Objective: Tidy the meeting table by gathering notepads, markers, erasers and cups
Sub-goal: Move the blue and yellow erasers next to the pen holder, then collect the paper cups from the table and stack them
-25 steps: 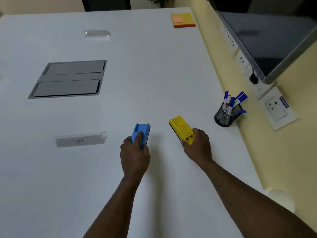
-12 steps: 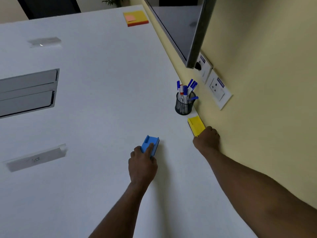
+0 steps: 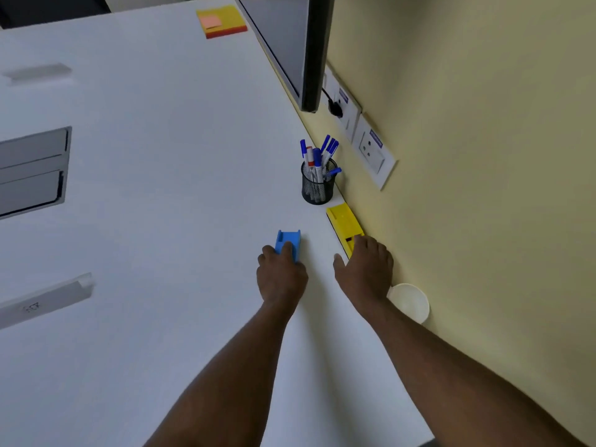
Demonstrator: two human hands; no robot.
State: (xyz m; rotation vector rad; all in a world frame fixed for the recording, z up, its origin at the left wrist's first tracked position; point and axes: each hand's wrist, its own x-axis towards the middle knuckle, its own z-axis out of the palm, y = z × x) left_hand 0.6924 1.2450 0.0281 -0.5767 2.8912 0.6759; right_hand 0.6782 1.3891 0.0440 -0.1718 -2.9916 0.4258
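- My left hand (image 3: 281, 276) holds the blue eraser (image 3: 288, 242) on the white tabletop (image 3: 161, 221). The fingers curl over its near end, so the grip is closed on it. The far end sticks out past my fingers.
- My right hand (image 3: 363, 269) lies flat with straight fingers. The fingertips rest on the near end of the yellow eraser (image 3: 343, 222). This grip is open, not wrapped round it.
- The yellow eraser lies along the edge of the tabletop, right by the yellow wall (image 3: 483, 188). Most of it reaches out past my fingers, toward the pen cup (image 3: 317, 187).
- The pen cup is black mesh and stands just past the yellow eraser. It is full of markers (image 3: 314, 158) with blue caps.
- A white cup (image 3: 410, 301) sits by the wall, just beside my right wrist.
- A pad of sticky notes (image 3: 222, 21) lies far off, at the far end of the tabletop.
- The two erasers are near each other but do not touch.
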